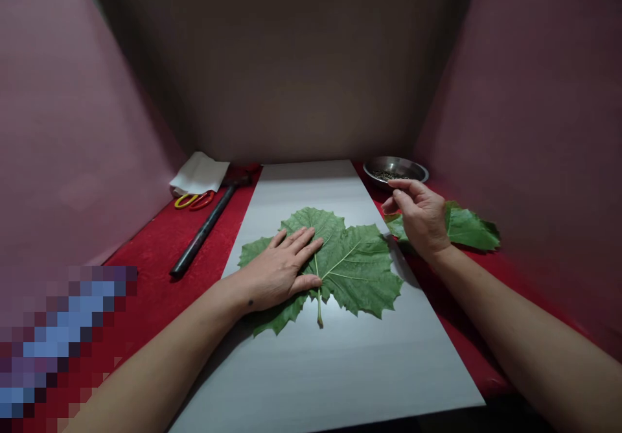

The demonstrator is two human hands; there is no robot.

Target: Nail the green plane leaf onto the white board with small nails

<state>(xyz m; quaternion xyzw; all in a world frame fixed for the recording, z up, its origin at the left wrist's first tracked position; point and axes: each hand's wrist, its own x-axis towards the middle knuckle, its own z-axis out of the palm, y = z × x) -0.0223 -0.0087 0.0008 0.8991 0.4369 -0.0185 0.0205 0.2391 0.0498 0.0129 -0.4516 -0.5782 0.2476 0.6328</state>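
- Head view, nearest you: your left hand (282,268) lies flat, fingers spread, its grip wide and holding nothing, pressing on the left half of the large green leaf (340,264).
- That leaf rests vein side up on the white sheet (330,368) in the middle of the red tabletop (155,277), its stalk pointing toward you.
- Your right hand (420,219) hovers further off at the sheet's right edge, thumb and fingertips pinched narrow; you cannot tell whether they hold anything.
- Under that hand lie more leaves (469,229).
- Behind them sits a metal bowl (396,170) with dark bits inside.
- Far left: a dark rod (207,229), scissors (194,200), a folded white cloth (199,174).
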